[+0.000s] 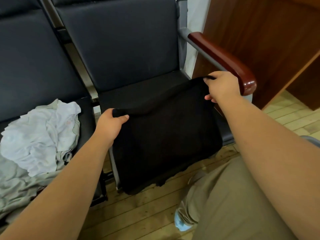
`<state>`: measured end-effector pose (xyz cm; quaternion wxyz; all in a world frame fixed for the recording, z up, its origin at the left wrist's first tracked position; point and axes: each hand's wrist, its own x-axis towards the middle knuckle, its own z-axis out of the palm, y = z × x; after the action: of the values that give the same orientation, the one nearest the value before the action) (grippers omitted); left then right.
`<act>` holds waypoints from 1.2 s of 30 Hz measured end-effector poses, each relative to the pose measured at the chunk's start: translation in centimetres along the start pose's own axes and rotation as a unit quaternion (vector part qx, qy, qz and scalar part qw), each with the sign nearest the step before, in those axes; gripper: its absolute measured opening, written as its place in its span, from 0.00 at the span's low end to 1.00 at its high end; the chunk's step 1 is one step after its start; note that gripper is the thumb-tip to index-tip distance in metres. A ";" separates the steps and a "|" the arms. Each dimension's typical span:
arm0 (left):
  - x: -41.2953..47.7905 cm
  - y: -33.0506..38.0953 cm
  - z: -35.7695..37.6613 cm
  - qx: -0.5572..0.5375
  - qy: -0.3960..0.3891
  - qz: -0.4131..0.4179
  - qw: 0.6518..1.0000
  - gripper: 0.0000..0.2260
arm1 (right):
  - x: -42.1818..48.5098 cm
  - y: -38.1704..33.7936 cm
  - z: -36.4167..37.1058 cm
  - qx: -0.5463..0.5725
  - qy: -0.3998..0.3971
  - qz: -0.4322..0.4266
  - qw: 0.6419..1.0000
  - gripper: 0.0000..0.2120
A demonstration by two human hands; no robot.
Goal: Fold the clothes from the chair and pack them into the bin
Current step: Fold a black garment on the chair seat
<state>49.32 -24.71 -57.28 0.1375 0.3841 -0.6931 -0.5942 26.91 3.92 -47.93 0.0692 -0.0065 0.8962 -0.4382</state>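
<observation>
A black garment [166, 141] lies spread over the seat of the dark padded chair [121, 49], its lower edge hanging past the seat front. My left hand [110, 125] grips the garment's upper left corner. My right hand [221, 86] pinches the upper right corner, close to the armrest. The top edge sags between both hands. On the seat to the left lies a crumpled heap of white and pale grey-green clothes [38, 137]. No bin is in view.
A glossy red-brown armrest [225, 59] on a grey metal frame runs beside my right hand. A brown wooden desk [268, 40] stands to the right. My knee in khaki trousers [230, 196] is at the lower right above a wooden plank floor [138, 213].
</observation>
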 end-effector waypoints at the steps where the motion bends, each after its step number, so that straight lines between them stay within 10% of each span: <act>1: -0.5 0.1 0.0 -0.009 -0.002 0.003 1.000 0.16 | -0.4 0.2 -0.4 0.018 0.009 -0.008 1.000 0.09; 10: -6.2 1.6 -0.9 -0.027 -0.053 0.015 0.998 0.13 | -5.3 0.1 -2.6 0.234 -0.088 0.095 0.964 0.10; 14: -8.1 2.5 -1.4 -0.069 -0.009 0.048 0.996 0.09 | -6.4 -0.8 -3.8 0.271 0.032 -0.043 0.961 0.11; 22: -7.7 2.9 -2.6 -0.043 0.043 0.054 0.997 0.06 | -6.0 -0.4 -3.6 0.273 0.073 -0.046 0.958 0.11; 30: -4.0 4.1 -2.4 -0.037 0.064 0.085 0.994 0.06 | -3.6 -1.9 -3.5 0.117 0.169 -0.167 0.964 0.09; 36: -2.6 3.6 -1.1 0.069 0.030 0.094 0.993 0.04 | -1.7 -0.3 -3.4 -0.047 -0.008 -0.157 0.986 0.09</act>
<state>50.40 -23.67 -52.93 0.1862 0.3434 -0.7613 -0.5175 28.15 6.54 -45.44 0.0060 -0.1539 0.9031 -0.4008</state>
